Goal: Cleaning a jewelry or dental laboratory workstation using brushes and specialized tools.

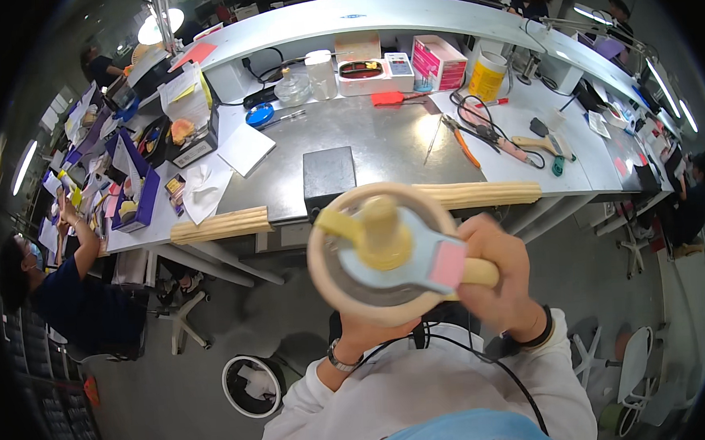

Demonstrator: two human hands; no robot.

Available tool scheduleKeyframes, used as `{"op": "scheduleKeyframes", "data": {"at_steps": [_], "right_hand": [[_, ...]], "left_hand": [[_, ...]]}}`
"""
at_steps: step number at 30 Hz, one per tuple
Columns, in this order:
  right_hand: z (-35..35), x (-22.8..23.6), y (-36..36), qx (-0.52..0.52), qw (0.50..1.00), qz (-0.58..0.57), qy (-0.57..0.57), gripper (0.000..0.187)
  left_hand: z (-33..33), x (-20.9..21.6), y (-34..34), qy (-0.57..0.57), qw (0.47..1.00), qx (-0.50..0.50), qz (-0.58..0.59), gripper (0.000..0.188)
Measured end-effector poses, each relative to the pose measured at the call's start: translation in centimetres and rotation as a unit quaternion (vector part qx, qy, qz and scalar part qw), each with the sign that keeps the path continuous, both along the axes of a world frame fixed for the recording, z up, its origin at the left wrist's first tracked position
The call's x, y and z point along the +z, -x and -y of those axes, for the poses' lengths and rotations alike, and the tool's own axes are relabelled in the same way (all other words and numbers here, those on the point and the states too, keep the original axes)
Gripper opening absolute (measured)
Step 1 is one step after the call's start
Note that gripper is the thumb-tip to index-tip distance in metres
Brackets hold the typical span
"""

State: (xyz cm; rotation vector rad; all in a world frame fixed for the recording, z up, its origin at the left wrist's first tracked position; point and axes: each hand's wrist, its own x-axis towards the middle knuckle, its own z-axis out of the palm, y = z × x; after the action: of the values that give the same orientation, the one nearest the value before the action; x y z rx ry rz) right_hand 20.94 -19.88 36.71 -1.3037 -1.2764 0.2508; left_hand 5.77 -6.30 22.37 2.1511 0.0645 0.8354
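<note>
Round cream hoop (324,281) (pale-blue centre) rests on left hand (366,331); right hand (499,280) fingers pinch its handle (479,273).

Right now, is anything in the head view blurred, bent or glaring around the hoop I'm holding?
Head view: the hoop and right hand look slightly soft, close to the lens; the bench behind is sharper. The fisheye bows the shelf and bench edges toward the rim. A lamp blows out white at upper left; the corners are black.
</note>
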Motion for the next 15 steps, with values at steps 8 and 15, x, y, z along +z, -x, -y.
{"op": "scheduleKeyframes", "data": {"at_steps": [8, 15], "right_hand": [[-0.6, 3.3, 4.4, 0.336, 0.933, 0.001, -0.128, 0.020], [-1.5, 1.6, 5.4, 0.395, 0.878, -0.081, -0.257, 0.013]], "left_hand": [[-0.7, -2.9, 1.5, 0.036, 0.999, 0.012, 0.022, 0.083], [-0.7, -2.7, 1.1, 0.135, 0.990, 0.024, 0.039, 0.085]]}}
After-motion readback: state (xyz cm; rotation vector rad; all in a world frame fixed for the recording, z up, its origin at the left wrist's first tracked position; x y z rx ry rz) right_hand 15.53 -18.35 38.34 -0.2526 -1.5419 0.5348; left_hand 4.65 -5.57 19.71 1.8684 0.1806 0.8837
